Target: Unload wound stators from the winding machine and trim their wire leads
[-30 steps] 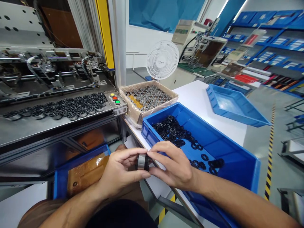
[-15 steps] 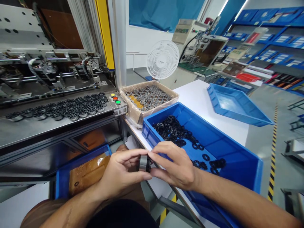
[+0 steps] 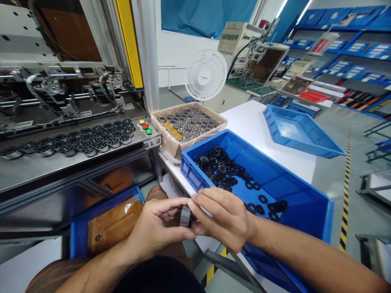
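Observation:
Between my two hands is a small round motor stator core [image 3: 185, 216], grey metal around its side with black on its end faces. My left hand [image 3: 163, 221] grips it from the left, thumb below and index finger above. My right hand [image 3: 221, 215] closes on its right end with the fingertips, partly covering that side. Whether the right fingers pinch a separate black piece is hidden. Below and right of the hands stands a deep blue bin [image 3: 305, 207] with loose black plastic rings [image 3: 218, 165]. Rows of similar black-and-grey cores [image 3: 88, 138] stand on the machine's metal ledge.
A plastic-lined cardboard box [image 3: 174, 148] of metal cores sits beyond the blue bin. A button panel [image 3: 146, 128] is at the ledge's corner. A white fan [image 3: 206, 75] and a lighter blue tray [image 3: 305, 130] stand farther back. Low left lies a blue crate [image 3: 75, 234] with brown wrapping.
The core has turned slightly between my hands, and my right fingers have curled closer around its right end. The whole view has shifted a little.

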`<state>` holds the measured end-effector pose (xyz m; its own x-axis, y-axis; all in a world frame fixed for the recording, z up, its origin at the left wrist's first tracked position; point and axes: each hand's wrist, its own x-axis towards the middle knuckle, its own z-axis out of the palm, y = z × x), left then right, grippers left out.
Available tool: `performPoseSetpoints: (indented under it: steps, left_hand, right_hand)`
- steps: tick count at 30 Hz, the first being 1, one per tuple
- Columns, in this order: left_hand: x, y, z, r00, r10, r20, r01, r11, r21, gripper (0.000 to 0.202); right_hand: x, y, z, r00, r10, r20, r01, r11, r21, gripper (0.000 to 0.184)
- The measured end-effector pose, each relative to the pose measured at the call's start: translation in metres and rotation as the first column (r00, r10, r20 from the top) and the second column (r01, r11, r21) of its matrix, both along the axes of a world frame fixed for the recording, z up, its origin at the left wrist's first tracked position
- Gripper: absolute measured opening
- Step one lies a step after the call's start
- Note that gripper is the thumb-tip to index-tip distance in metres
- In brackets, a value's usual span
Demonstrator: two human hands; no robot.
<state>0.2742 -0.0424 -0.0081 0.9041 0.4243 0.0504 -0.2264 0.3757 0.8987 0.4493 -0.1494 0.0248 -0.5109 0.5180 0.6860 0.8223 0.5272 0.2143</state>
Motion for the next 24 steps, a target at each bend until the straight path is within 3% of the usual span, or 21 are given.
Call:
performPoseSetpoints:
  steps: [4,6,8,10,12,13,14,16,18,19,22,24]
  left_hand:
    - [-0.001,-0.002,-0.005,1.0,-0.007,-0.025,0.009,0.997,0.081,0.049]
    - [-0.004,-0.001,-0.006,0.998,0.003,-0.056,0.008,0.979,0.205,0.049]
    - [-0.012,0.007,-0.007,0.993,0.083,-0.083,-0.043,0.914,0.403,0.047]
    - [-0.026,0.03,-0.008,0.967,0.238,-0.091,-0.13,0.766,0.629,0.045]
    - [-0.049,0.069,-0.007,0.868,0.486,-0.097,-0.191,0.508,0.84,0.042]
    - [-0.065,0.094,-0.006,0.768,0.635,-0.088,-0.186,0.353,0.917,0.041]
    - [-0.083,0.121,-0.003,0.611,0.789,-0.058,-0.14,0.18,0.974,0.038]
    - [-0.124,0.174,0.002,0.382,0.924,-0.016,-0.115,0.064,0.991,0.038]
    - [-0.159,0.22,0.005,0.212,0.977,0.009,-0.069,0.005,0.998,0.034]
    - [-0.173,0.238,0.005,0.167,0.986,0.01,-0.038,-0.004,0.999,0.031]
    - [-0.194,0.275,-0.003,0.172,0.985,-0.005,0.051,-0.003,0.999,0.03]
    - [-0.199,0.284,-0.01,0.228,0.974,-0.012,0.103,-0.012,0.995,0.03]
  right_hand:
    - [-0.001,0.003,-0.004,0.999,-0.037,-0.004,0.036,0.999,-0.024,0.028]
    - [-0.001,0.004,-0.006,0.998,-0.067,-0.014,0.066,0.997,-0.041,0.033]
    - [0.001,0.004,-0.007,0.994,-0.106,-0.02,0.104,0.991,-0.08,0.041]
    - [0.007,0.003,-0.01,0.986,-0.168,-0.004,0.166,0.979,-0.117,0.042]
    - [0.018,0.003,-0.016,0.969,-0.244,0.032,0.246,0.963,-0.11,0.038]
    - [0.024,0.004,-0.02,0.961,-0.273,0.045,0.276,0.957,-0.091,0.037]
    - [0.031,0.007,-0.025,0.954,-0.295,0.051,0.298,0.952,-0.073,0.037]
    - [0.041,0.012,-0.032,0.948,-0.314,0.05,0.317,0.947,-0.048,0.037]
    - [0.049,0.018,-0.036,0.947,-0.318,0.05,0.32,0.947,-0.038,0.036]
    - [0.053,0.02,-0.037,0.945,-0.322,0.056,0.324,0.945,-0.036,0.035]
    - [0.069,0.027,-0.04,0.905,-0.412,0.107,0.419,0.906,-0.062,0.035]
    - [0.087,0.033,-0.047,0.826,-0.547,0.136,0.563,0.815,-0.138,0.038]
